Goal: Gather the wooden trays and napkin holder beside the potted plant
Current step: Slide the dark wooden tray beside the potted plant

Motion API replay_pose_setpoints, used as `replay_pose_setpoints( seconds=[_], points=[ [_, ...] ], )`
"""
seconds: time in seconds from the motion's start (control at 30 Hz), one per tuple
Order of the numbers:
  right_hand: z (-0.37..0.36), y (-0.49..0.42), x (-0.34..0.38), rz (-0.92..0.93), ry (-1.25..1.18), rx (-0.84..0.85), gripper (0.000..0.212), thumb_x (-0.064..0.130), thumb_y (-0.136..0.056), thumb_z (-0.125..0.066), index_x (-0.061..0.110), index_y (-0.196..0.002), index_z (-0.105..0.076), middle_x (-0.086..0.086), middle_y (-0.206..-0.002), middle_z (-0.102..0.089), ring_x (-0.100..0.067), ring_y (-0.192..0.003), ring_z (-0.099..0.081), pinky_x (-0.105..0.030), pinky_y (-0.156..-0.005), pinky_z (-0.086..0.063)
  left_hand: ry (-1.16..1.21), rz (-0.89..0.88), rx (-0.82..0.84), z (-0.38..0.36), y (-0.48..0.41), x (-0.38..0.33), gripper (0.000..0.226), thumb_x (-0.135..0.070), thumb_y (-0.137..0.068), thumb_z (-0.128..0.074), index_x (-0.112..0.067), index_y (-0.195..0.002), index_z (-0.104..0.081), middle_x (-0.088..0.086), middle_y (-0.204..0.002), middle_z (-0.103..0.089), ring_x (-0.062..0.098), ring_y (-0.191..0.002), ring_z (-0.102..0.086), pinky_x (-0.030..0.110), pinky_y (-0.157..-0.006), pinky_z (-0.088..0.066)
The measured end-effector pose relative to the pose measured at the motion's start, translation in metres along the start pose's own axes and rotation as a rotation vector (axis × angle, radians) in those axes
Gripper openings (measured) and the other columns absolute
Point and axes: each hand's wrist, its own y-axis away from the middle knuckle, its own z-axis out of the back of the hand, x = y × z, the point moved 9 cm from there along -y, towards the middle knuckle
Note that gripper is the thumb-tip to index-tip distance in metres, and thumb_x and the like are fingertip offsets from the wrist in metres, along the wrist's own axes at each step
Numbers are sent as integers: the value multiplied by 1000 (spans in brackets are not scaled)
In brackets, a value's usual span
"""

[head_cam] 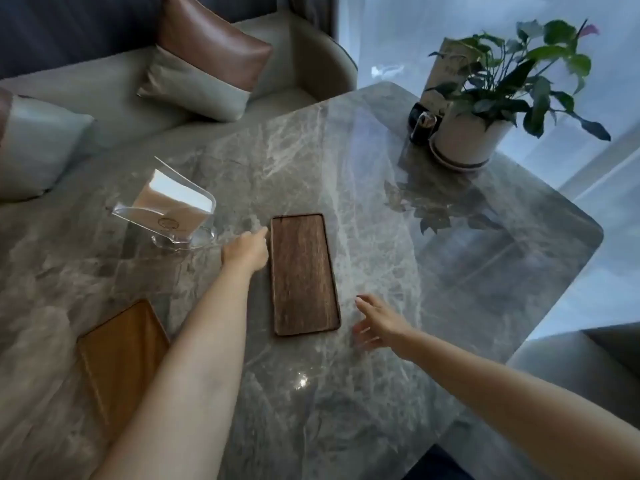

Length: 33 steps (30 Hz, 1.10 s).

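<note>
A dark wooden tray point(303, 273) lies flat in the middle of the grey marble table point(398, 306). My left hand point(246, 250) is at the tray's left edge near its far end, fingers apart, holding nothing. To the right of the tray's near corner, my right hand point(379, 322) hovers with its fingers spread. A lighter wooden tray point(121, 355) lies at the near left, partly behind my left forearm. A clear napkin holder point(173, 209) with white napkins stands at the left. The potted plant point(485, 109) in a white pot is at the far right corner.
A small dark object point(423, 123) and a card point(446, 69) stand just left of the pot. A sofa with cushions point(204, 64) runs along the table's far left side. Another seat point(588, 358) is at the near right. Sheer curtains hang behind the plant.
</note>
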Motion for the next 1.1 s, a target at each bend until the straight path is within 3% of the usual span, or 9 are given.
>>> replay_pose_setpoints(
  seconds=[0.17, 0.37, 0.47, 0.63, 0.93, 1.1],
  points=[
    [-16, -5, -14, -135, -191, 64, 38, 36, -97, -33, 22, -132, -36, -11, -75, -60, -17, -53, -60, -24, -45, -52, -18, 0, -7, -4, -32, -6, 40, -20, -99, -28, -18, -138, -38, 20, -138, -46, 39, -125, -47, 47, -101, -40],
    [-33, -10, -18, -172, -330, 109, 21, 31, -97, -36, 20, -113, -42, -13, -74, -62, -16, -49, -61, -25, -42, -54, -36, 5, 43, -17, -61, -12, 45, -26, -100, -25, -21, -145, -25, 20, -146, -36, 38, -131, -40, 47, -105, -35],
    [-37, -13, -17, -180, -370, 90, 13, 27, -98, -37, 18, -105, -42, -13, -73, -60, -12, -41, -61, -24, -38, -53, -21, -3, 48, -18, -68, -18, 44, -27, -100, -26, -20, -143, -29, 21, -143, -36, 39, -130, -40, 48, -104, -36],
    [-35, -22, -17, -177, -378, 1, 8, 18, -98, -39, 11, -99, -42, -13, -68, -59, -9, -31, -58, -20, -33, -49, 4, -6, 49, -21, -70, -27, 40, -26, -100, -28, -10, -135, -39, 23, -139, -39, 42, -128, -39, 49, -101, -38],
    [-20, -26, -21, -167, -396, -63, 3, 8, -95, -46, 6, -97, -47, -12, -60, -55, -10, -35, -55, -18, -33, -48, 23, 78, 60, -22, -59, -15, 42, -27, -101, -29, -2, -134, -37, 25, -140, -38, 42, -127, -41, 49, -102, -37],
    [-5, -25, -15, -138, -372, -61, 3, 5, -92, -50, 5, -90, -49, -12, -59, -54, -5, -27, -53, -17, -32, -47, 51, 123, 41, -16, -52, -8, 41, -27, -100, -29, -1, -132, -37, 26, -138, -40, 42, -127, -41, 48, -101, -37]
  ],
)
